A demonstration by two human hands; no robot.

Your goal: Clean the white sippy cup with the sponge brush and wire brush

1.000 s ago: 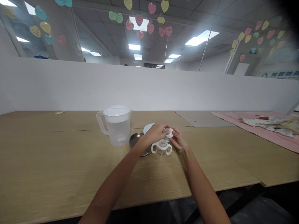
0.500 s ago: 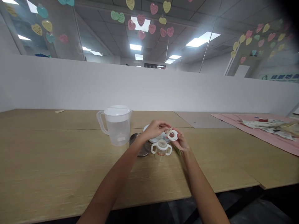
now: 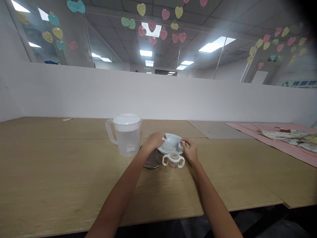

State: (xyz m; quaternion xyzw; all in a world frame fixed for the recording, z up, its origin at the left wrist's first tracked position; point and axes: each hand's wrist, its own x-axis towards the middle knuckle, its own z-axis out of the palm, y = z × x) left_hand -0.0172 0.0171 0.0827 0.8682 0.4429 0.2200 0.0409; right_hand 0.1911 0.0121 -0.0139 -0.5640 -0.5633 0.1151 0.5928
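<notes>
A white bowl [image 3: 173, 136] stands between my two hands, with pale or clear pieces inside that I cannot make out. My left hand [image 3: 155, 140], smeared by motion, curves its fingers at the bowl's left rim. At the right rim, my right hand [image 3: 190, 151] has thumb and fingers pinched around something whitish, partly hidden. In front of the bowl, a clear baby bottle [image 3: 172, 163] with a white two-handled collar stands upright, its top uncovered. Partly under my left forearm lies a dark round metal tray [image 3: 153, 161].
A translucent pitcher [image 3: 127, 138] with a lid and water-like contents stands left of the tray. Far right, a pink cloth [image 3: 250, 130] bears packets and a pen. A low white wall [image 3: 158, 96] runs behind the wooden table [image 3: 74, 178].
The white ring and clear piece held up above the bottle no longer show there. Both hands have moved apart, and lower, to opposite sides of the bowl. The view has shifted slightly.
</notes>
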